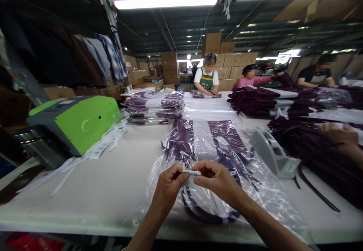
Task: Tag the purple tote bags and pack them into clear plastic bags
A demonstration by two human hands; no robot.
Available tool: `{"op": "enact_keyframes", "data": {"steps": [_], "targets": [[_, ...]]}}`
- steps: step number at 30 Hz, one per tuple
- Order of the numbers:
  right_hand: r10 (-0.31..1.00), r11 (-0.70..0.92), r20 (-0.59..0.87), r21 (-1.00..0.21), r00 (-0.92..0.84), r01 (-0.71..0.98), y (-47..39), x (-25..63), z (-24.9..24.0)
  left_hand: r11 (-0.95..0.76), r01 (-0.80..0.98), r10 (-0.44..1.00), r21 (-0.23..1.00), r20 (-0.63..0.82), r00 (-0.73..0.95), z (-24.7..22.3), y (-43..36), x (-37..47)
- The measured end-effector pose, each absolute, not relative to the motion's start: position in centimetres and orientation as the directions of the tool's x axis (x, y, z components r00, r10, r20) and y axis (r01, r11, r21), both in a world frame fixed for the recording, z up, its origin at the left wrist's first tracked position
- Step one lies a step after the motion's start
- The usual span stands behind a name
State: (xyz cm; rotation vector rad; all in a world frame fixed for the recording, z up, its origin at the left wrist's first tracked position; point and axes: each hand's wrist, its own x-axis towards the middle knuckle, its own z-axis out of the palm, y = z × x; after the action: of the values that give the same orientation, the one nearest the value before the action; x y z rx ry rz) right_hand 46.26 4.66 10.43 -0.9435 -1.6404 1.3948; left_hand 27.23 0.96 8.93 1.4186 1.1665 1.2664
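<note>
Left hand (168,181) and right hand (217,176) pinch a white strip (191,172) over the table (127,168); cartons (232,60) stand behind.

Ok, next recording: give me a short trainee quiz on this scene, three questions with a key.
1. True or false: the left hand and right hand are both at a small white piece.
2. Where is the green machine relative to the clear bag? A) left B) right
3. Fill in: the folded cloth inside the bag is dark ___.

Key: 1 true; 2 A; 3 purple.
</note>
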Motion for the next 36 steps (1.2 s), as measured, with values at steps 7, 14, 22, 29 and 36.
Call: {"op": "enact_keyframes", "data": {"steps": [7,14,22,29,36], "targets": [[0.904,0.278,0.182,-0.938,-0.388,0.208,4.4,48.4,11.9,-0.178,0.206,0.984,0.962,0.175,0.033,8.7,1.6,28.9],[0.894,0.188,0.102,-0.969,-0.437,0.158,4.8,49.9,12.2,-0.271,0.421,0.960,0.866,0.275,0.052,9.2,1.9,30.2],[0.867,0.473,0.378,-0.830,-0.325,0.296,5.4,50.5,11.5,-0.211,0.397,0.975,0.893,0.220,0.023,8.9,2.7,31.7],[0.788,0.580,0.613,-0.706,-0.059,0.406,5.3,50.5,11.8,0.042,0.083,0.999,0.996,-0.040,-0.022,6.3,4.2,31.0],[0.857,0.465,0.412,-0.877,-0.309,0.120,1.7,46.9,14.5,-0.198,0.766,0.964,0.611,0.262,0.040,8.5,7.8,29.5]]}}
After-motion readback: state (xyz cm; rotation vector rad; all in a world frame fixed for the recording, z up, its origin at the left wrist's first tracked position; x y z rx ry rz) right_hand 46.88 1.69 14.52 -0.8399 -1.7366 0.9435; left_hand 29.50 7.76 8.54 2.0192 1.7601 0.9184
